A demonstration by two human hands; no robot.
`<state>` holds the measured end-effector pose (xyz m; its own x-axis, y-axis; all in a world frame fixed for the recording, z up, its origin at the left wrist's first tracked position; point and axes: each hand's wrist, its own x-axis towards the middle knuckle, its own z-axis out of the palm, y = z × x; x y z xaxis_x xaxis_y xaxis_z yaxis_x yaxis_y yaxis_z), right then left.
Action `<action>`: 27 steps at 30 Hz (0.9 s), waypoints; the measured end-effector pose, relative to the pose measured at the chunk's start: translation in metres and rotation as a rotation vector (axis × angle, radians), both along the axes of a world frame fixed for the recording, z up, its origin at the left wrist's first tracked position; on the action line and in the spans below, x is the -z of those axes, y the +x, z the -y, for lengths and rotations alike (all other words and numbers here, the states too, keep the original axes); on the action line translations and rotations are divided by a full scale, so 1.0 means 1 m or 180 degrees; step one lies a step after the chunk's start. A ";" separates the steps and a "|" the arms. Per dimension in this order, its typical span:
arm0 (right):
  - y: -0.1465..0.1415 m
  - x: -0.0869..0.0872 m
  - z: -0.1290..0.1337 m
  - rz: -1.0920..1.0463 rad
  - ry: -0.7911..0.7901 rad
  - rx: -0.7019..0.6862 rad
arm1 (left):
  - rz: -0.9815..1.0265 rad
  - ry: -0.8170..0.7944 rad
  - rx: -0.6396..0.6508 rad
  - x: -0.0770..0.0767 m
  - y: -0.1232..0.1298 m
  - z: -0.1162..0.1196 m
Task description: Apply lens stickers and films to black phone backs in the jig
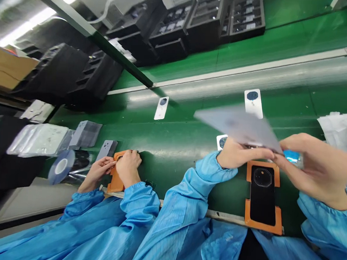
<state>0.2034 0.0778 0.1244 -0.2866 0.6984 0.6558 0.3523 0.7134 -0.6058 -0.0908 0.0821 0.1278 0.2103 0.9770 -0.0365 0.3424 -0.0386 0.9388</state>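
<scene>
A flat grey sheet (pixel 242 127), smeared by motion, is raised and tilted above the bench, so I cannot tell if it is one sheet or a stack. My left hand (pixel 232 153) grips its lower edge. At its right corner my right hand (pixel 318 167) pinches with thumb and finger. A shiny blue piece (pixel 293 157) shows by the right fingers; whether they hold it is unclear. Below lies an orange fixture (pixel 278 222) around a black phone-shaped panel (pixel 263 199) with a round camera area. A white phone-shaped card (pixel 221 143) is partly hidden behind my left hand.
More white cards (pixel 161 108) lie on the green conveyor belt (pixel 184 134). On the left, a co-worker's hands (pixel 128 166) work at another orange fixture (pixel 116 177), near a tape roll (pixel 61 167) and grey stacks (pixel 85 134). Black trays (pixel 205 24) stand behind; white wrapping (pixel 340 129) lies right.
</scene>
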 end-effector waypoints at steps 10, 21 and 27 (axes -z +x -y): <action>0.053 0.101 0.071 -0.0874 -0.4280 0.0439 | -0.0725 0.1366 0.0128 0.085 0.098 -0.020; 0.053 0.113 0.059 -0.0875 -0.4623 0.0623 | -0.2329 0.0221 0.3724 0.085 0.185 -0.077; 0.052 0.109 0.054 -0.0600 -0.4617 0.0733 | -0.2261 -0.0303 0.3335 0.089 0.197 -0.080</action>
